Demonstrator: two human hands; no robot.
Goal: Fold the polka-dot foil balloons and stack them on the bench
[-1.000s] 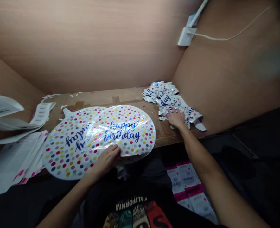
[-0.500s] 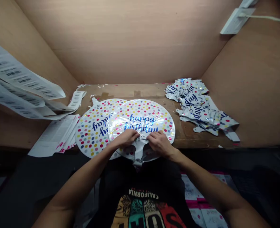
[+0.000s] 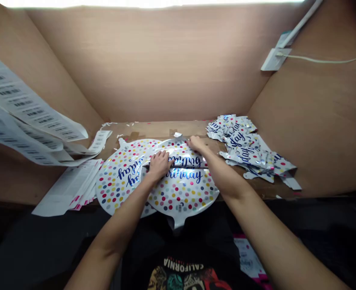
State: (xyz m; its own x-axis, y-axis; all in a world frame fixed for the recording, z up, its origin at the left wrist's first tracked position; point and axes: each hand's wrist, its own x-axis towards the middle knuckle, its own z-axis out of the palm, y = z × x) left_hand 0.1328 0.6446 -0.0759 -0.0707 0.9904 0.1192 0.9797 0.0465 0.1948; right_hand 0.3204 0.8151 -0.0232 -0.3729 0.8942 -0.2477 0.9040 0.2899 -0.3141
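Observation:
Two polka-dot foil balloons with blue "happy birthday" lettering lie on the wooden table. The left one (image 3: 117, 183) lies flat, partly under the other (image 3: 182, 195). The upper balloon has a fold across its far half, and its silver neck (image 3: 177, 220) points towards me. My left hand (image 3: 160, 165) rests palm down on that fold. My right hand (image 3: 196, 143) lies at the balloon's far edge, its fingers partly hidden against the foil.
A pile of flat foil balloons (image 3: 244, 147) lies to the right. Barcode label sheets (image 3: 23, 108) hang over a paper stack (image 3: 69, 187) at left. Wooden walls surround the table (image 3: 154, 129), and a wall socket (image 3: 274, 59) has a cable.
My right hand has moved from the balloon pile to the upper balloon's far edge. My left hand has moved further onto that balloon, which now has a fold across it.

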